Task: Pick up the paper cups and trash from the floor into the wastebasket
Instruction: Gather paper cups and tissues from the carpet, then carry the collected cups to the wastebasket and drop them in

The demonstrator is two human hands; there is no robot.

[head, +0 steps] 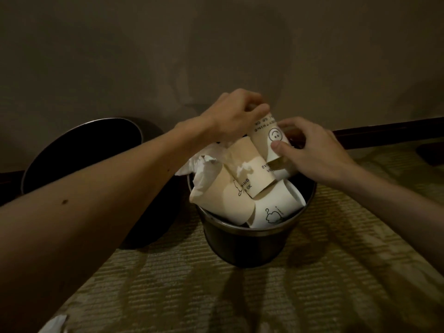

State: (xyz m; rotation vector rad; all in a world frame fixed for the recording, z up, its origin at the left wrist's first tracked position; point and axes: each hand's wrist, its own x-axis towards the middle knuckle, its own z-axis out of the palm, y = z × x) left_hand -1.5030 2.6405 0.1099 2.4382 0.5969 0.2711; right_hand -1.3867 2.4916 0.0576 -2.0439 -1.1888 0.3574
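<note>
jointly, left hand [236, 114], right hand [312, 151] (on one cup [269, 140])

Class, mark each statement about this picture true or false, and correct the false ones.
1. Both the left hand and the right hand hold the smiley-face cup. True.
2. The wastebasket is empty. False: it is crammed with paper cups and tissue.
3. A white scrap lies on the carpet at lower left. True.
4. A second dark bin sits right of the wastebasket. False: it sits to its left.
</note>
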